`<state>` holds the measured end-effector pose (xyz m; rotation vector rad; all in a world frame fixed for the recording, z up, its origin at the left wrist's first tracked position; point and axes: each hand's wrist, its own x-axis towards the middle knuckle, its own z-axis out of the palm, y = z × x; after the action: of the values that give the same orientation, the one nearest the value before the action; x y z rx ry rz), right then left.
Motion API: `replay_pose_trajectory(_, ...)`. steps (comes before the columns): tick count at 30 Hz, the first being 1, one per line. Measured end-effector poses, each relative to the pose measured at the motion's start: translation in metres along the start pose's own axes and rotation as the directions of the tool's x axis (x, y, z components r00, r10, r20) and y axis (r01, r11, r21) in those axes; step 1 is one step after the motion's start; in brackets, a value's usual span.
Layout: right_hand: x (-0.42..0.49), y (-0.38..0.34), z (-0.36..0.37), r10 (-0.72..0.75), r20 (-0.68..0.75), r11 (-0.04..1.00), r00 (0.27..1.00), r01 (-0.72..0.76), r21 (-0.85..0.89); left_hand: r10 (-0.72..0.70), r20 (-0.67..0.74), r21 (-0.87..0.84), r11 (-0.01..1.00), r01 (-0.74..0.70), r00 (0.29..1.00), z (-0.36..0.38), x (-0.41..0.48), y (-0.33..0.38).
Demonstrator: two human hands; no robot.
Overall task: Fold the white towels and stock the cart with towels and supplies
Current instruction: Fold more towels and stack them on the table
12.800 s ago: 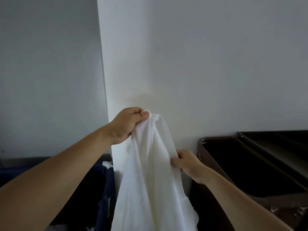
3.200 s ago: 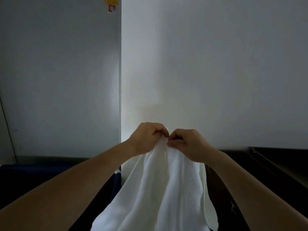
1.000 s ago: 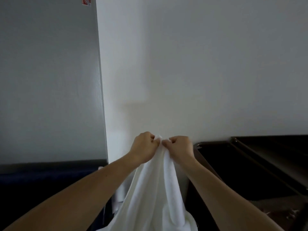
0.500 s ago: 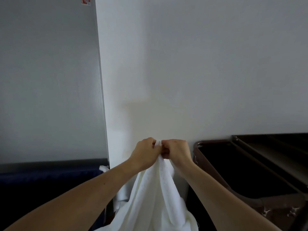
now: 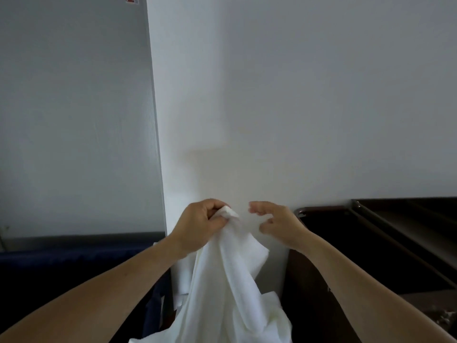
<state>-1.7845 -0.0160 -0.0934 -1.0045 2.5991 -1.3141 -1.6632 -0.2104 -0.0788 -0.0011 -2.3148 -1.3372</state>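
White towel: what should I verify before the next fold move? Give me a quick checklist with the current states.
1. Left hand grips the white towel at its top: ok.
2. Right hand on the towel: not ok; it is open beside the cloth and holds nothing.
3. Towel hanging flat: not ok; it drapes in bunched folds.
4. Towel's lower end clear of what lies beneath: cannot tell; it runs out of the bottom of the picture.
5. Room on the dark cart at the right: cannot tell; its surfaces are in shadow.
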Motion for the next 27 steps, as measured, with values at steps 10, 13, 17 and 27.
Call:
replay_pose_trajectory(10, -0.001, 0.026, 0.02, -0.034, 0.198, 0.992, 0.98, 0.058, -0.113, 0.002, -0.303, -0.271, 0.959, -0.088, 0.953, -0.076, 0.036, 0.027)
replay_pose_trajectory(13, -0.008, 0.039, 0.027, -0.057, 0.178, 0.987, 0.982, 0.082, -0.14, -0.024, -0.385, -0.26, 0.962, -0.083, 0.923, -0.085, 0.039, 0.019)
replay_pose_trajectory(17, -0.015, 0.065, 0.038, -0.147, 0.152, 0.964, 0.977, 0.176, -0.201, -0.058, -0.44, -0.277, 0.958, -0.074, 0.896, -0.092, 0.044, 0.006)
replay_pose_trajectory(27, -0.018, 0.089, 0.042, -0.103, 0.152, 0.924, 0.983, 0.152, -0.351, -0.074, -0.479, -0.262, 0.963, -0.063, 0.875, -0.092, 0.055, -0.01)
